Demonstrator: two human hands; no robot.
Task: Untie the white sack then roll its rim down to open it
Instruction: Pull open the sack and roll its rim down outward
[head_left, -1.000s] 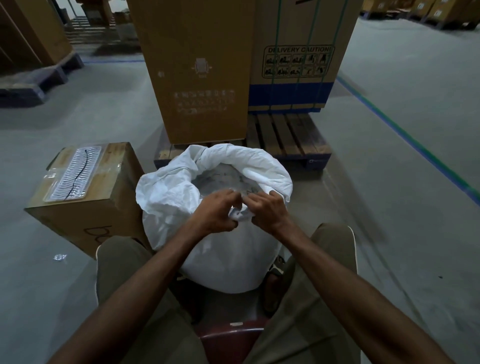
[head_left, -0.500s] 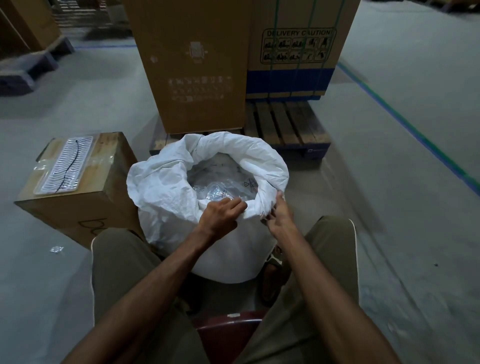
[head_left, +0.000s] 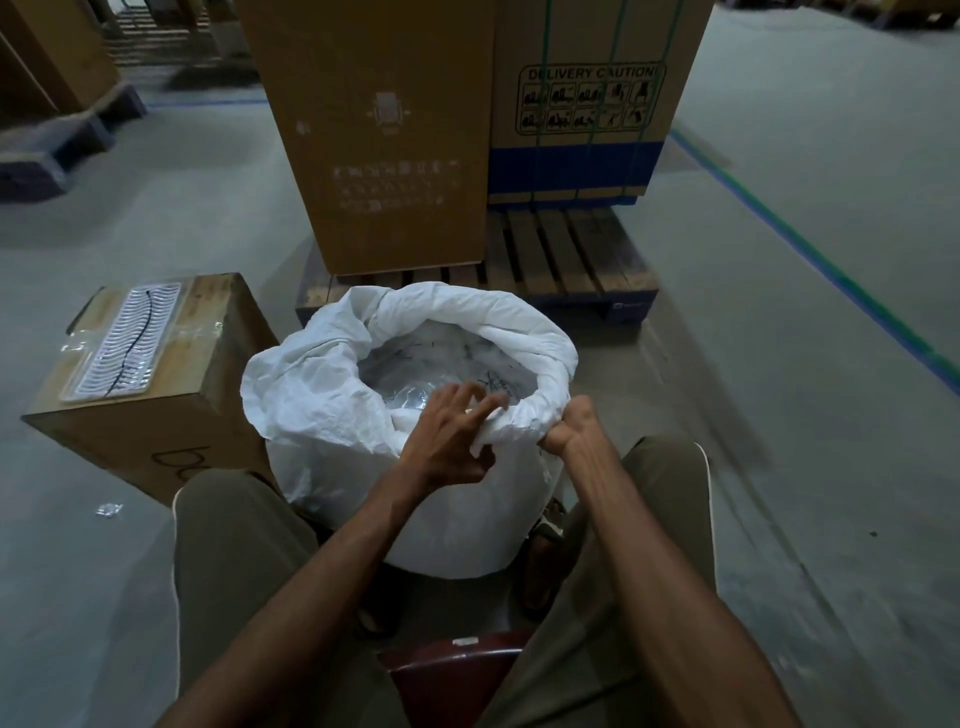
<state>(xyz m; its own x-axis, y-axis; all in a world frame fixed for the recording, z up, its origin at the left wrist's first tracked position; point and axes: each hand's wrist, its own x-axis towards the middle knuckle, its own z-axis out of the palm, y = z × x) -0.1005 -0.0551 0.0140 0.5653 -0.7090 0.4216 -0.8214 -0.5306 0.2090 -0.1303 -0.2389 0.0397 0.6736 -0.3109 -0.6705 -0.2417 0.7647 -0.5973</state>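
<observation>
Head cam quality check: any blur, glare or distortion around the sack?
Head view: dim, flat light; the left hand shows motion blur at its spread fingers; the white sack is brightest, not blown out; wide-angle bending tilts the tall boxes and smears the floor on the right.

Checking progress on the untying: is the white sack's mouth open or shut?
Open: the white sack gapes, its rim rolled, clear plastic showing inside.

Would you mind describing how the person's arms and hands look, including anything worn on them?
Both forearms are bare up to the frame's edge, with no sleeves visible. The left hand and right hand wear no gloves, and I see no watch, bracelet or rings. Veins stand out along the right forearm. Below them, the legs are in olive-khaki trousers.
</observation>
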